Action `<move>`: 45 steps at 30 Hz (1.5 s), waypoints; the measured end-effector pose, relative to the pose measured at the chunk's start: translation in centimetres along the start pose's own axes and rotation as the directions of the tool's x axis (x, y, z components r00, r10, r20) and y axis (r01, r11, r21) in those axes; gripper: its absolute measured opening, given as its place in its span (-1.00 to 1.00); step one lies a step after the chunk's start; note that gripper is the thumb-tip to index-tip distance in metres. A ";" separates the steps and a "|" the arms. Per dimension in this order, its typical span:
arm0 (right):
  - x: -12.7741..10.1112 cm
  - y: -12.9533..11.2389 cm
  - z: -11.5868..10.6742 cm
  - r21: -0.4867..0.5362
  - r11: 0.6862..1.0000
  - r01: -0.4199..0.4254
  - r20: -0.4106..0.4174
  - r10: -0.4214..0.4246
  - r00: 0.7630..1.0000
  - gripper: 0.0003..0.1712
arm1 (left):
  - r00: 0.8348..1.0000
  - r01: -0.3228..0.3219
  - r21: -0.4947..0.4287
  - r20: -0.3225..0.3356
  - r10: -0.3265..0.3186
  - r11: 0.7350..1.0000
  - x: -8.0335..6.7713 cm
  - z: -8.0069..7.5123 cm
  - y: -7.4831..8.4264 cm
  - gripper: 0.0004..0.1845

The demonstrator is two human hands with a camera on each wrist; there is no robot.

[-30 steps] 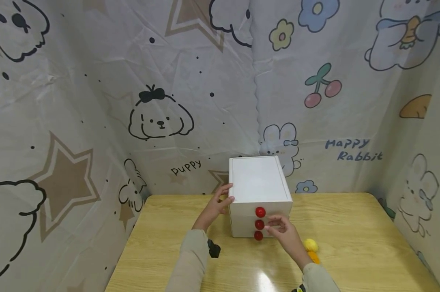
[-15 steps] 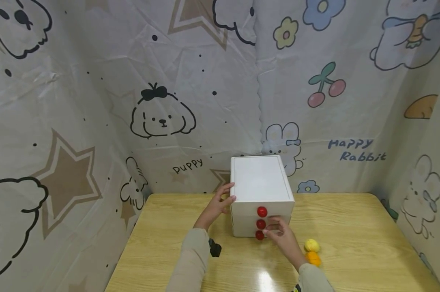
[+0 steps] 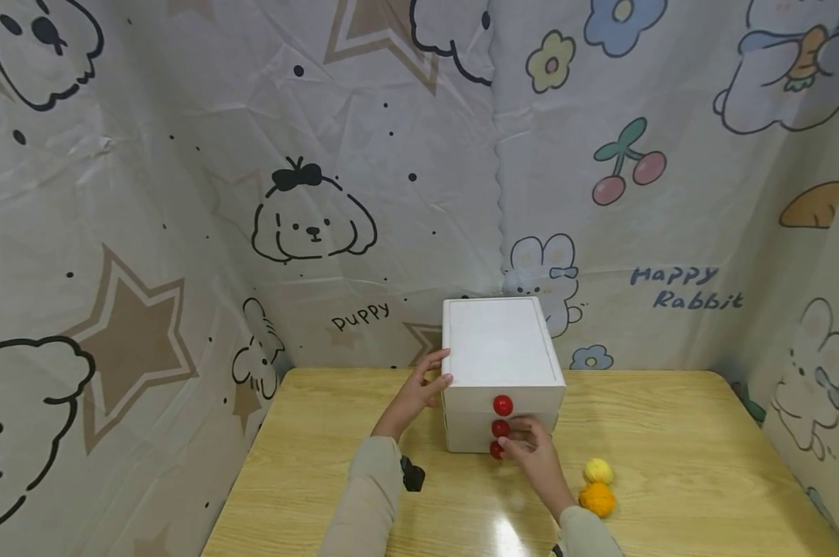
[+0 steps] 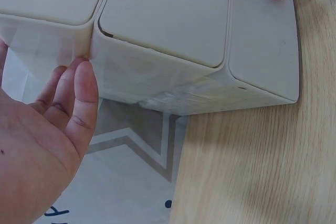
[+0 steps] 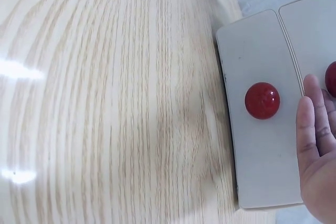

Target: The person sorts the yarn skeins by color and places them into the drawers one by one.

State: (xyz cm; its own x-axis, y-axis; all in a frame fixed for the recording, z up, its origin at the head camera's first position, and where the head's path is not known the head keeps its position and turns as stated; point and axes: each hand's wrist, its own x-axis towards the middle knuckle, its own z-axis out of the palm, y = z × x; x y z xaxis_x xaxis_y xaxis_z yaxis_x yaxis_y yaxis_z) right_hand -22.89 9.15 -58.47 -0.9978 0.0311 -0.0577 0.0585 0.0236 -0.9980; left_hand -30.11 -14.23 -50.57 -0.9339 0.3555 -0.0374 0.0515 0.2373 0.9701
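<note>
A white box (image 3: 501, 344) with three drawer fronts stands on the table, each front bearing a round red knob. My left hand (image 3: 415, 394) rests against its left side near the top. In the left wrist view the left hand's fingers (image 4: 84, 95) are fairly straight against the side wall. At the front, my right hand (image 3: 536, 452) is at the middle red knob (image 3: 500, 428), thumb just below it and fingers at its right edge. The right wrist view shows extended fingers (image 5: 306, 124) beside that knob. The top knob (image 3: 503, 404) is free, and the thumb partly covers the bottom knob (image 3: 496, 449).
A yellow ball (image 3: 598, 471) and an orange ball (image 3: 596, 500) lie on the wooden table (image 3: 683, 449), right of the right forearm. Printed cloth (image 3: 391, 193) walls rise behind the box and on both sides.
The right hand has moved slightly left, so its thumb and fingers are closer around the middle knob. The left hand stays on the box, and the orange ball shows more fully.
</note>
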 end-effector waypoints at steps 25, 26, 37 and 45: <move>-1.0 0.8 0.5 0.152 0.965 0.215 -0.006 -0.217 0.976 -0.65 | 0.999 0.024 -0.015 0.026 -0.023 1.000 -0.9 0.2 2.4 -0.41; -1.1 0.8 0.5 0.145 0.966 0.215 -0.010 -0.216 0.976 -0.65 | 0.999 0.023 -0.017 0.027 -0.023 1.000 -1.1 0.2 2.7 -0.41; -2.2 0.3 0.7 -0.023 0.999 -0.032 -0.070 0.030 0.997 -0.59 | 0.999 0.030 -0.040 0.031 -0.029 0.999 -1.6 0.1 3.1 -0.40; -3.2 -0.1 0.8 -0.019 0.999 -0.043 -0.075 0.041 0.996 -0.60 | 0.999 0.037 -0.036 0.013 -0.037 0.999 -1.7 0.1 3.0 -0.40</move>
State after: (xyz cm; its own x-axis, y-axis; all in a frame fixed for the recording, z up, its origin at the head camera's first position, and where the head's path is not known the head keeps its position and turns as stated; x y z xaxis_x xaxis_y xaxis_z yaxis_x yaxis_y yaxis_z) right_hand -19.67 8.26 -58.24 -0.9895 0.1069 -0.0969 0.1018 0.0410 -0.9940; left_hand -28.36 -13.98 -47.59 -0.9304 0.3584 -0.0763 0.0038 0.2178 0.9760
